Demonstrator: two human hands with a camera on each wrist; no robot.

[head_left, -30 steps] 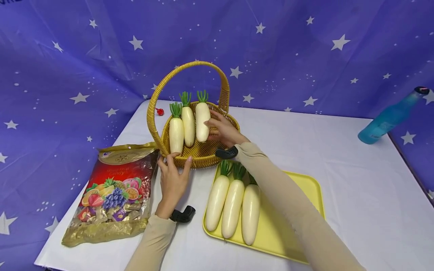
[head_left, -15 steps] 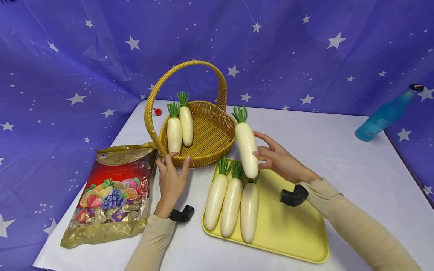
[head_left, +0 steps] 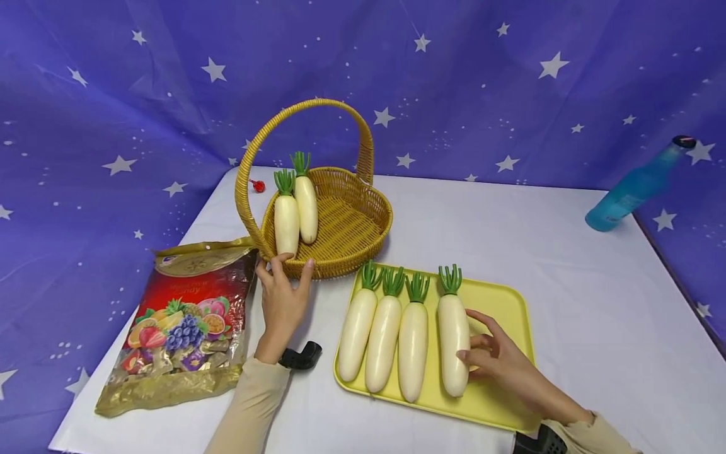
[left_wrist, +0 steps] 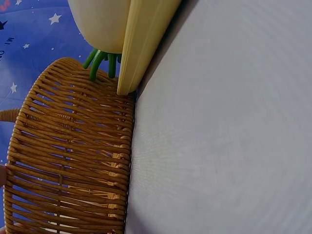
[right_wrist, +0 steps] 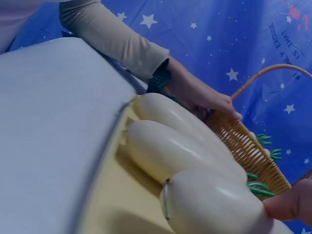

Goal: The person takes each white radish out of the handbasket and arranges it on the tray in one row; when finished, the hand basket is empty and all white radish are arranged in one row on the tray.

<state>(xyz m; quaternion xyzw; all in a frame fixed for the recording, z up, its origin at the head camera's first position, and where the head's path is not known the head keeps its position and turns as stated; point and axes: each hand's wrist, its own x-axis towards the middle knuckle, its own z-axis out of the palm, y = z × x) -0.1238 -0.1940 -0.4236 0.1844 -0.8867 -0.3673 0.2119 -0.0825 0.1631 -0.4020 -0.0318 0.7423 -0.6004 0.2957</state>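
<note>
My right hand (head_left: 505, 366) holds a white radish (head_left: 452, 343) with green stem tops, thumb on its near side and fingers along its right. This radish is low over the yellow tray (head_left: 499, 302), right of three others lying side by side (head_left: 413, 353). In the right wrist view the thumb (right_wrist: 292, 202) presses on the nearest radish (right_wrist: 209, 204). My left hand (head_left: 282, 306) grips the front rim of a heart-shaped wicker basket (head_left: 346, 261), fingertips over the edge. Inside, two more radishes (head_left: 307, 208) lean at the left. Only bits of left fingertips show in the left wrist view.
A red bag of mixed fruit candy (head_left: 181, 321) lies left of the basket, close to its handle. Behind the basket is a small red item (head_left: 258, 186). A blue bottle (head_left: 635, 189) stands at the far right. A starry purple cloth (head_left: 454, 94) hangs at the back.
My right hand has lifted a radish out of the basket and carried it right and toward me, over the tray's right part. The left hand stays at the basket rim.
</note>
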